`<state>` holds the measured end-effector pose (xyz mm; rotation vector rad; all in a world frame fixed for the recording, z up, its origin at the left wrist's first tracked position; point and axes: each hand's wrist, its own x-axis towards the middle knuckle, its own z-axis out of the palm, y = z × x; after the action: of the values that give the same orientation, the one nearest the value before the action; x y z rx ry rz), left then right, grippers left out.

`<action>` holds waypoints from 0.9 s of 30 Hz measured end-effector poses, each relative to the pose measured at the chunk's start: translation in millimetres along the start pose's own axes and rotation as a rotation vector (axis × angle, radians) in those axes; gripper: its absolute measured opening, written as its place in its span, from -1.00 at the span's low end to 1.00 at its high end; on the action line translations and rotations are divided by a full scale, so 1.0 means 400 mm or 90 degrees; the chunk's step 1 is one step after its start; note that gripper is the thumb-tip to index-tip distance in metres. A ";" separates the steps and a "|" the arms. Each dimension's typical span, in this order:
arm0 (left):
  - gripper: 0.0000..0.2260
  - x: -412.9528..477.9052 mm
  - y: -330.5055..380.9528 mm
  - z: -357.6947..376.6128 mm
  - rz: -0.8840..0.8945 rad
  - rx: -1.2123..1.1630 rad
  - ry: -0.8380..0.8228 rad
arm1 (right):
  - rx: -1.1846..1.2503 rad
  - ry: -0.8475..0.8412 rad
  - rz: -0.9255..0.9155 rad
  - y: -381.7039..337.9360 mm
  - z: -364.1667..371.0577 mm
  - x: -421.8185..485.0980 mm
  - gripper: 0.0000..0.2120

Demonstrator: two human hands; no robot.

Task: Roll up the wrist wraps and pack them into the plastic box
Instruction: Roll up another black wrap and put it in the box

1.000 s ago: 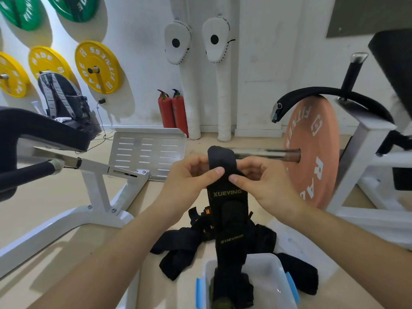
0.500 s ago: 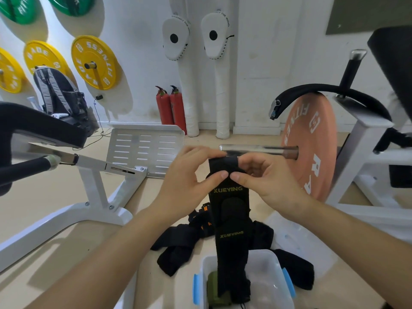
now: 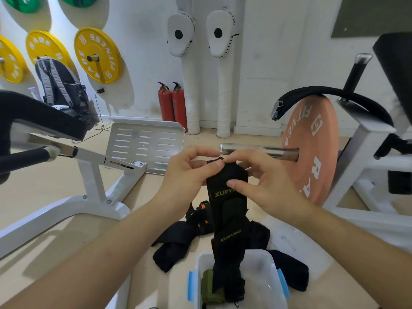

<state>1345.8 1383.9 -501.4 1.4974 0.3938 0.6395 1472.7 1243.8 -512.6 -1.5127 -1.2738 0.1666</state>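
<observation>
**Top fold pinched, tail hanging loose**

Left hand [image 3: 189, 175] pinches the top edge of the wrist wrap [image 3: 229, 210]. Right hand [image 3: 263, 181] grips the same end, thumb pressed on the strap face. The strap hangs down, its tail inside the plastic box [image 3: 263, 284] beside a green roll [image 3: 210, 286]. Risks: a slack first turn would likely make the roll telescope, and the tail could snag the box rim.

wrist wrap [image 3: 229, 210]: black woven cloth, matt; plastic box [image 3: 264, 263]: translucent, glossy; bar sleeve [image 3: 258, 150]: polished metal; weight plate [image 3: 312, 152]: matt, probably rubber.
</observation>
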 end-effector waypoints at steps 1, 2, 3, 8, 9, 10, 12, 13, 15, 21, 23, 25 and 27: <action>-0.88 -0.002 0.004 0.001 -0.024 -0.037 -0.004 | -0.006 -0.004 -0.003 -0.001 0.001 0.000 -0.52; -0.89 -0.002 0.007 0.001 -0.042 -0.068 -0.008 | -0.011 -0.008 -0.002 -0.001 0.001 0.000 -0.50; -0.89 -0.003 0.010 0.001 -0.060 -0.094 -0.012 | -0.017 -0.014 -0.004 0.000 0.002 0.002 -0.48; -0.87 -0.005 0.014 -0.004 -0.106 -0.121 -0.085 | -0.018 0.006 -0.024 0.005 -0.001 0.009 -0.53; -0.86 -0.006 0.015 -0.005 -0.095 -0.103 -0.095 | -0.015 0.017 -0.027 0.006 -0.003 0.009 -0.56; -0.81 -0.005 0.014 -0.007 -0.070 -0.062 -0.101 | -0.009 0.028 -0.026 0.008 -0.005 0.010 -0.60; -0.70 -0.006 0.011 -0.014 0.012 0.095 -0.093 | 0.001 0.047 -0.016 0.014 -0.011 0.012 -0.66; -0.68 -0.007 0.010 -0.017 0.058 0.173 -0.080 | 0.002 0.050 -0.012 0.017 -0.014 0.013 -0.68; -0.70 -0.012 0.006 -0.021 0.145 0.249 -0.063 | 0.018 0.034 -0.006 0.019 -0.018 0.014 -0.71; -0.73 -0.016 0.007 -0.021 0.262 0.272 -0.126 | 0.082 -0.010 0.046 0.003 -0.017 0.007 -0.81; -0.72 -0.016 0.011 -0.020 0.273 0.296 -0.112 | 0.091 -0.021 0.058 -0.003 -0.016 0.006 -0.76; -0.70 -0.017 0.010 -0.018 0.288 0.307 -0.094 | 0.107 -0.028 0.069 0.001 -0.016 0.008 -0.75; -0.69 -0.016 0.007 -0.018 0.301 0.309 -0.071 | 0.120 -0.032 0.083 0.008 -0.018 0.011 -0.74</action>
<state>1336.1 1385.6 -500.0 2.1107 0.1045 0.8641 1481.3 1243.2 -510.2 -1.4367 -1.1647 0.4005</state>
